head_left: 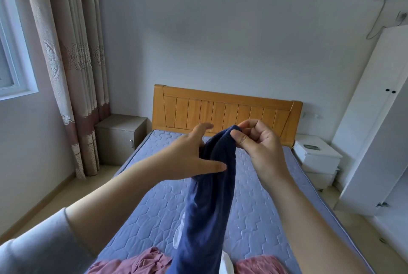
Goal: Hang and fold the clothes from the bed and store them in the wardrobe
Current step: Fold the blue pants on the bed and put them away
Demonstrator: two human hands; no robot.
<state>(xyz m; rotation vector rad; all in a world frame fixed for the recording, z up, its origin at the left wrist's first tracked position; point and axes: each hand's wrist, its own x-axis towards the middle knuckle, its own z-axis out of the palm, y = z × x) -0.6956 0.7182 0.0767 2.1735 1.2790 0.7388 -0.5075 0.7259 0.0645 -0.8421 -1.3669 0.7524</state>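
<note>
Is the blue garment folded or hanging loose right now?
Hanging loose: the right hand pinches the blue garment by its top edge, and it drapes bunched down over the bed.

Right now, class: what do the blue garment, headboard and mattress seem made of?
Garment: probably soft matte knit cloth; it drapes in folds. Headboard: light wood, slight sheen, grooved planks. Mattress: quilted fabric, stitched hexagon pattern.

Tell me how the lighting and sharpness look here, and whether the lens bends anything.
Head view: soft daylight from the window at left, no glare; the wide lens bows the curtain and tilts the wardrobe at the edges; fingertips of the left hand look slightly blurred, while the right hand pinching the blue garment is sharp.
</note>
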